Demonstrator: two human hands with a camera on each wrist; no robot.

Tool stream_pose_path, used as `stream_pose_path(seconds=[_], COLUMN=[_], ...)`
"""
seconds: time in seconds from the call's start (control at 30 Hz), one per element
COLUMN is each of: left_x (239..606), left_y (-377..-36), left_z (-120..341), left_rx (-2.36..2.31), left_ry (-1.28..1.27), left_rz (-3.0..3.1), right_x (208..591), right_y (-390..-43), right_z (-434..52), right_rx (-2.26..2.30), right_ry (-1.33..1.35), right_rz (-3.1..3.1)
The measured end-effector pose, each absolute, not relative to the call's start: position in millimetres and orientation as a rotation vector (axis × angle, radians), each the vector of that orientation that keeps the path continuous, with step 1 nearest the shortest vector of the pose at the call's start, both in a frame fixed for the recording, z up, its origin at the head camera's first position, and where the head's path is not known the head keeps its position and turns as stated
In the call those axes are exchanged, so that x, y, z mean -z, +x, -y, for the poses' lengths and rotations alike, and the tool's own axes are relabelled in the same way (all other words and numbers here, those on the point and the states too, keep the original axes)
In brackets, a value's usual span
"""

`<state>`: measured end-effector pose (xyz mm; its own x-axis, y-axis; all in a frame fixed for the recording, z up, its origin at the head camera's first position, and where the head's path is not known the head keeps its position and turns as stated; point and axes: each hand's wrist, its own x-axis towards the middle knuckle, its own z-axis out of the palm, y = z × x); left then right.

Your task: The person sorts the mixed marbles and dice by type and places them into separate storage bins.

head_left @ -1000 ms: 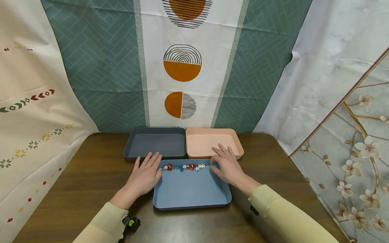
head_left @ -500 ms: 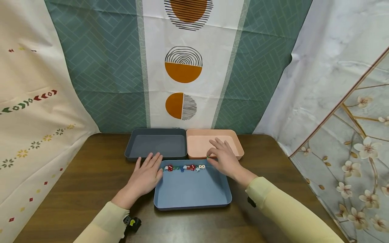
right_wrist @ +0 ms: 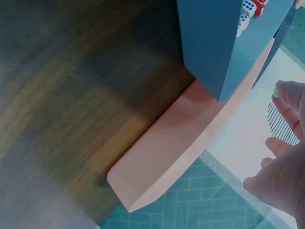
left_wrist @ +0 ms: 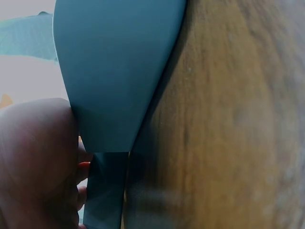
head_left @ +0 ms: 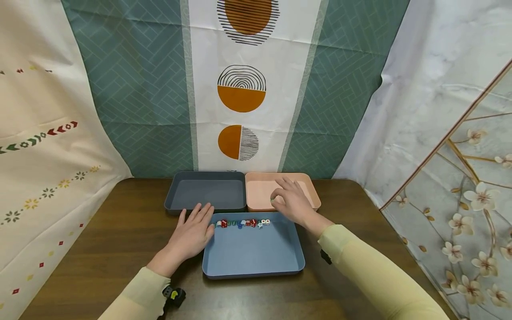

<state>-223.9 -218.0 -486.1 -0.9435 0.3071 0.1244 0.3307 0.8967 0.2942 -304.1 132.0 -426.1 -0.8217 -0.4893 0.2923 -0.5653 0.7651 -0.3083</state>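
My right hand (head_left: 294, 202) is over the front of the pink tray (head_left: 258, 191), pinching a small green die (right_wrist: 276, 93) between thumb and index finger, the other fingers spread. Most of the die is hidden by the fingertips. A row of several red, white, blue and green dice (head_left: 242, 223) lies along the far side of the blue tray (head_left: 253, 253). My left hand (head_left: 191, 232) rests with straight fingers on that tray's left side, its fingertips reaching toward the dark grey tray (head_left: 206, 191).
The dark grey and pink trays stand side by side behind the blue one on the wooden table (head_left: 132, 231). A patterned cloth (head_left: 152, 89) hangs behind the table, with more cloth at the left and right.
My right hand has lifted the green die from the right end of the row in the blue tray and carried it forward over the pink tray. The left hand stays in place.
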Motion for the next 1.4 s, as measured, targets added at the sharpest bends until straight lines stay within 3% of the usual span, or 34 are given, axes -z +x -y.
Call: stream_pose_path(seconds=[1.4], left_x=[483.8], left_y=[-223.0], left_z=[217.8], left_rx=[0.455], left_ry=[-0.505], left_rz=[3.006], right_x=[428.6], right_y=[-360.2], right_z=[-94.4], right_rx=[-0.356], right_ry=[0.738], right_rz=[2.964])
